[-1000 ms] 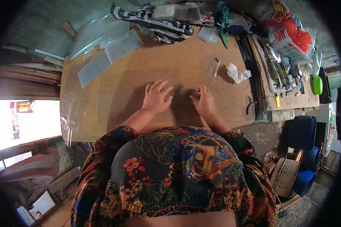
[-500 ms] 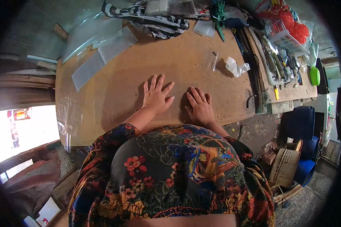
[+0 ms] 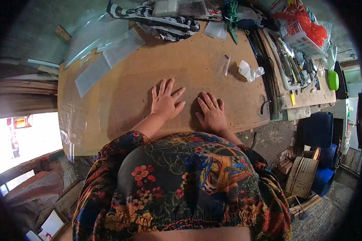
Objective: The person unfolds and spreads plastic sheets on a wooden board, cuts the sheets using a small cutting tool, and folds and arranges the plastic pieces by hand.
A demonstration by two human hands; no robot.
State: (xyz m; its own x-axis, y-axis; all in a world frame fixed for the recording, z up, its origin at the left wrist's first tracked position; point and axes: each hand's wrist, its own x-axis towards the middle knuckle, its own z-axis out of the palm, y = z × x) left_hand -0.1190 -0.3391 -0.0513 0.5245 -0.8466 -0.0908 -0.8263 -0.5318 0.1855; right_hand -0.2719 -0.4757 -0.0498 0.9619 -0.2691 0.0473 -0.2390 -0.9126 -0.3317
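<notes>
My left hand (image 3: 164,100) lies flat on the brown wooden tabletop (image 3: 128,88), fingers spread and pointing away from me. To its right, my right hand (image 3: 212,113) rests palm down on the same board near its front edge, with a ring on one finger. Neither hand holds anything. A crumpled white tissue (image 3: 250,72) and a small clear plastic piece (image 3: 226,65) lie beyond my right hand. Up and left of my left hand is a strip of translucent plastic sheet (image 3: 108,60).
Black-and-white striped bags (image 3: 161,24) are heaped along the back. A tray of tools (image 3: 287,64), a white basket (image 3: 299,38) with red plastic and a green object (image 3: 333,80) stand at the right. Blue containers (image 3: 319,130) sit on the floor at right.
Both hands stay in place on the board. The view has shifted very slightly; nothing was picked up or put down.
</notes>
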